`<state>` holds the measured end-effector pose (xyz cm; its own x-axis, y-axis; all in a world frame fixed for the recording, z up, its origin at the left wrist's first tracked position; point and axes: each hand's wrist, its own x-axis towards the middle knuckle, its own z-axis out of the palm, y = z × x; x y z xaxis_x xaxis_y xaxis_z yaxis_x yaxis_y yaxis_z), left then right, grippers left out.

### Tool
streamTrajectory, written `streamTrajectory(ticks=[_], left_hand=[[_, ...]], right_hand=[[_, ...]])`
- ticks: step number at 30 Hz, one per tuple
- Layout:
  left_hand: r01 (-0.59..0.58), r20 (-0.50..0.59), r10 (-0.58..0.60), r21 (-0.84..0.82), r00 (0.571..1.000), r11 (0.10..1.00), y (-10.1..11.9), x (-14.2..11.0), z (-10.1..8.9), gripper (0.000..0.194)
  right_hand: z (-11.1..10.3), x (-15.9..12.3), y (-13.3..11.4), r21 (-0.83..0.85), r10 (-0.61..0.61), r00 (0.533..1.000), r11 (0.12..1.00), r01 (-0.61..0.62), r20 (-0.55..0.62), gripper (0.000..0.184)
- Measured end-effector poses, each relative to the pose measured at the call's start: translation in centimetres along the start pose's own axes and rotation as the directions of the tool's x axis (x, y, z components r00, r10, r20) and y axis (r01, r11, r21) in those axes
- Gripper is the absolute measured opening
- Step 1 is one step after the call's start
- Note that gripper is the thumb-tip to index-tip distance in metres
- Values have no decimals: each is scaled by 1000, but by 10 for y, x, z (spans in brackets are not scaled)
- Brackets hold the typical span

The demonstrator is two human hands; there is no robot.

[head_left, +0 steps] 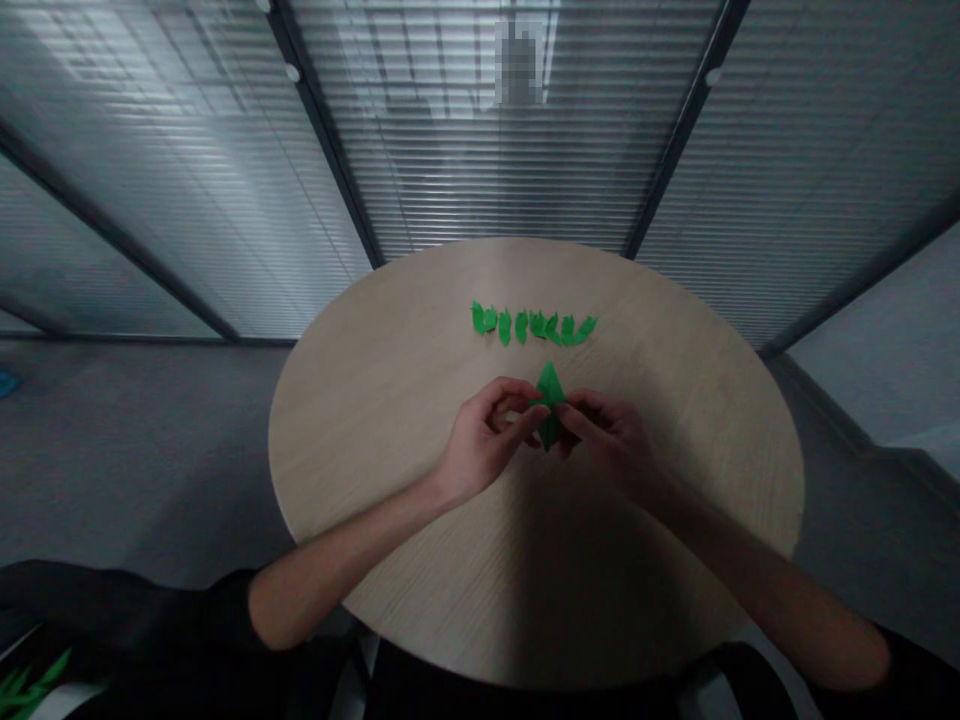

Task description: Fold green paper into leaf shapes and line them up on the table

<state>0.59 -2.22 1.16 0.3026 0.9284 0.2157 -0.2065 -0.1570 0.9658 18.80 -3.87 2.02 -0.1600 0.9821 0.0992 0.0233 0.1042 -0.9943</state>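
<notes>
Between my two hands, above the table, is a piece of folded green paper point(550, 385) in a long diamond shape with a crease down its middle. My left hand point(491, 430) pinches its left edge between thumb and fingers. On the opposite edge, my right hand point(606, 432) grips it the same way, with the thumb on the near face. Just beyond the hands, several small folded green paper pieces point(521, 326) lie in a loose row on the tabletop. Fingers hide parts of the held paper's sides.
The round wooden table point(375, 400) spans the middle of the view. Behind it stand glass panels with blinds point(510, 180) in dark frames. Green leaf-like pieces point(34, 685) show at the lower left, beside my dark sleeve. A blue item point(7, 383) is on the floor at far left.
</notes>
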Motion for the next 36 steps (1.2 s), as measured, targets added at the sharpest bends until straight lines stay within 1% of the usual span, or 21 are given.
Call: streamTrajectory(ticks=[3, 10, 14, 17, 19, 21, 24, 25, 27, 29, 30, 32, 33, 34, 35, 36], left_hand=[[-26, -1, 26, -15, 1000, 1000, -1, 1, 0, 23], [-18, 5, 18, -44, 1000, 999, -2, 0, 0, 25], [-91, -9, 91, -67, 996, 994, -4, -2, 1, 32], [-108, -2, 108, -104, 994, 989, -3, -3, 1, 37], [-89, -4, 89, -92, 996, 992, -2, -2, 1, 38], [-70, 18, 71, -49, 997, 996, 2, 0, -1, 37], [-19, 130, 18, 6, 991, 1000, 7, 2, -2, 31], [-1, 161, 0, 4, 987, 1000, 9, 2, -2, 31], [42, 184, -36, -28, 982, 999, 10, 2, -2, 33], [85, 186, -70, -75, 980, 994, 9, 3, -2, 36], [98, 183, -80, -95, 980, 991, 8, 3, -2, 37], [85, 143, -70, -99, 987, 991, 5, 4, -3, 37], [59, 105, -51, -75, 993, 995, 4, 5, -3, 36], [31, 62, -29, -36, 998, 999, 3, 5, -3, 33], [2, 24, -2, 9, 1000, 1000, 2, 6, -3, 30], [-21, -6, 21, 55, 1000, 998, 2, 5, -3, 27]], right_hand=[[0, -1, 1, -21, -5, 1000, 1000, 5, -1, 33], [1, -2, 1, -21, -21, 1000, 1000, 22, 8, 33], [2, -1, 3, 70, 18, 999, 997, -20, 41, 35], [2, -1, 2, 207, 76, 995, 974, -88, 66, 33], [0, -2, 0, 303, 133, 982, 938, -167, 132, 30], [-1, -2, -1, 357, 192, 955, 896, -265, 228, 27], [-2, -3, -2, 373, 254, 907, 848, -376, 336, 24], [-1, -4, -2, 372, 264, 895, 839, -397, 360, 24], [0, -4, -2, 354, 272, 877, 836, -419, 396, 26], [2, -4, 0, 298, 265, 876, 867, -400, 404, 32], [3, -4, 1, 251, 251, 889, 898, -361, 383, 34], [3, -3, 5, 120, 196, 942, 964, -236, 273, 37], [3, -2, 7, 45, 139, 976, 988, -148, 166, 36], [3, -1, 8, -19, 88, 995, 996, -87, 55, 36], [3, -1, 9, -47, 46, 999, 998, -47, -7, 37], [3, -1, 9, -46, 10, 1000, 999, -11, -27, 38]])
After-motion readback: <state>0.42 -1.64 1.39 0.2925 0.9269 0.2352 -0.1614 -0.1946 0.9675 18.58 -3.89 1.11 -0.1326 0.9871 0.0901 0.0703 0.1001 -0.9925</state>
